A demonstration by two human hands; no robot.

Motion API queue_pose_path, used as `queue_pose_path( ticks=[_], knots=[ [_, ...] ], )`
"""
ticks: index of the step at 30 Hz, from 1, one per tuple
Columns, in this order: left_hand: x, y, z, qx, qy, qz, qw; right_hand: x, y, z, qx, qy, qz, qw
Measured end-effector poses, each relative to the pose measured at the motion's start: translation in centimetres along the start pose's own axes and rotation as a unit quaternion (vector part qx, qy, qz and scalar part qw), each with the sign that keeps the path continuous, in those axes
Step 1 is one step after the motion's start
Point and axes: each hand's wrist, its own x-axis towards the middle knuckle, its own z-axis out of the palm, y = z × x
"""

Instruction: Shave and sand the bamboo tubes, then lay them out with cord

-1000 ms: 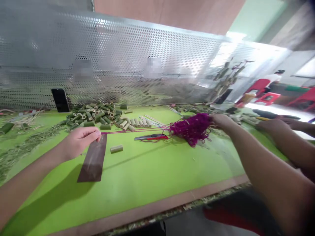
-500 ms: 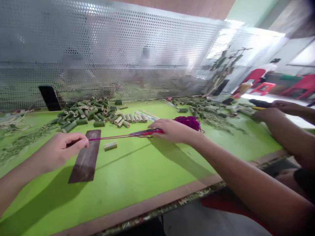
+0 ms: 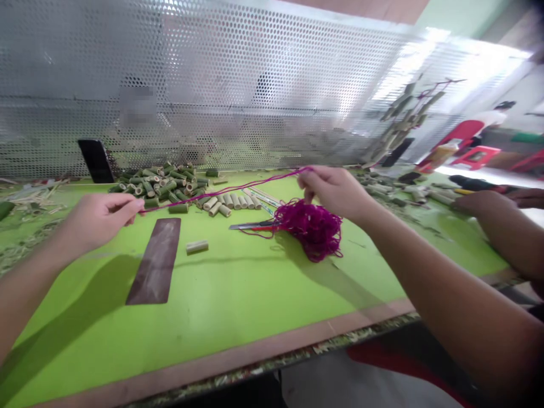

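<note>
A magenta yarn strand (image 3: 238,187) stretches between my two raised hands. My left hand (image 3: 100,221) pinches its left end, above and left of a brown rectangular strip (image 3: 156,260). At the right end, my right hand (image 3: 334,190) grips the yarn above a tangled magenta yarn heap (image 3: 312,229). Scissors or a cutter (image 3: 251,225) with a red part lies against the heap's left side, partly covered by it. One short cut bamboo piece (image 3: 197,247) lies on the green table (image 3: 238,294), right of the brown strip.
A pile of green bamboo pieces (image 3: 165,181) and a row of pale ones (image 3: 238,202) lie behind. A black phone (image 3: 96,161) leans on the perforated metal screen (image 3: 212,85). Another person's hand (image 3: 480,204) is at the right, near a bamboo branch model (image 3: 403,116).
My right hand has lifted off the cutting tool and moved up and right, raising the yarn. The yarn heap now lies nearer, beside the tool. My left hand has risen slightly.
</note>
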Motion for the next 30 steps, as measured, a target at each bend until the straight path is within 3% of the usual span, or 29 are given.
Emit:
queue_pose_path(
  ticks=[3, 6, 8, 11, 13, 15, 21, 26, 30],
  knots=[
    [0.3, 1.4, 0.6, 0.043, -0.019, -0.001, 0.999, 0.7, 0.8, -0.1, 0.004, 0.062, 0.032, 0.998],
    [0.6, 2.3, 2.6, 0.067, -0.076, 0.024, 0.995, 1.1, 2.7, 0.1, -0.042, 0.048, 0.031, 0.997],
    [0.7, 2.9, 4.4, 0.081, -0.12, 0.056, 0.988, 1.0, 4.5, 0.4, -0.065, 0.015, 0.023, 0.998],
    [0.5, 4.5, 7.1, 0.114, -0.182, 0.142, 0.966, 0.1, 7.5, 1.0, -0.133, -0.083, -0.016, 0.987],
    [0.4, 5.9, 8.5, 0.127, -0.204, 0.186, 0.953, -0.8, 9.2, 1.3, -0.186, -0.139, -0.044, 0.972],
    [0.3, 7.2, 9.7, 0.128, -0.21, 0.208, 0.947, -1.6, 10.2, 1.4, -0.207, -0.155, -0.056, 0.964],
    [2.0, 10.8, 12.9, 0.116, -0.213, 0.236, 0.941, -2.9, 9.2, 1.0, -0.201, -0.081, -0.101, 0.971],
    [4.0, 14.2, 16.9, 0.109, -0.202, 0.271, 0.935, -3.5, 7.5, 0.9, -0.178, -0.02, -0.163, 0.97],
    [4.9, 16.0, 20.1, 0.08, -0.238, 0.298, 0.921, -3.9, 6.3, 0.7, -0.146, 0.034, -0.227, 0.962]
  ],
)
